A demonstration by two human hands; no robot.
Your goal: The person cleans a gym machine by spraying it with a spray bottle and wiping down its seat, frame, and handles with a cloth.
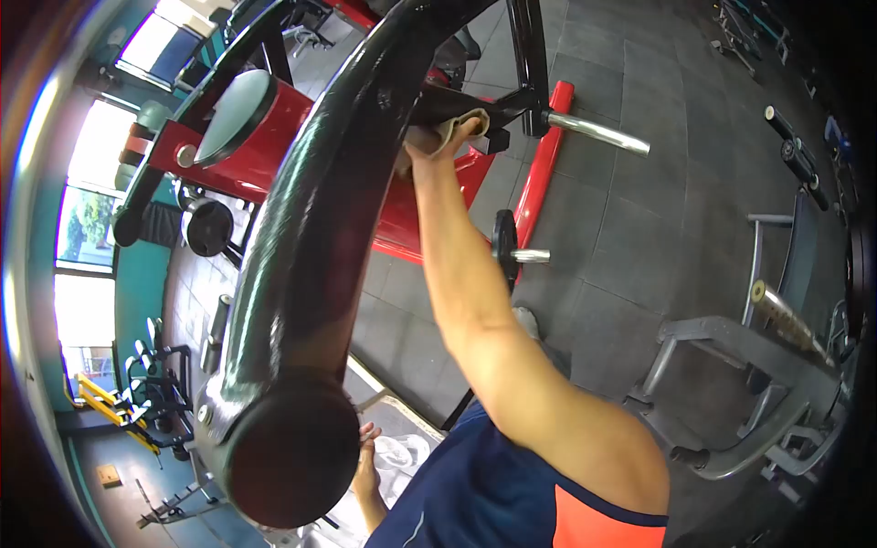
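Note:
My right arm stretches up and forward, and my right hand (pixel 445 139) is closed round a beige cloth (pixel 468 126). The cloth is against the black frame of a red and black weight machine, behind its thick curved black arm (pixel 320 192). That arm hides part of the hand. Low in the view, my left hand (pixel 366 464) is beside the arm's round black end (pixel 292 452). Its fingertips point up, but most of the fingers are hidden behind that end. Next to this hand lies a crumpled whitish, see-through thing (pixel 400 452).
The machine has a red base bar (pixel 545 164), a metal weight peg (pixel 598 132) and a black weight plate (pixel 504 245). At right stands a grey bench frame (pixel 722 342). Other gym equipment (pixel 151 379) stands by the windows at left. Dark tiles cover the floor (pixel 630 219).

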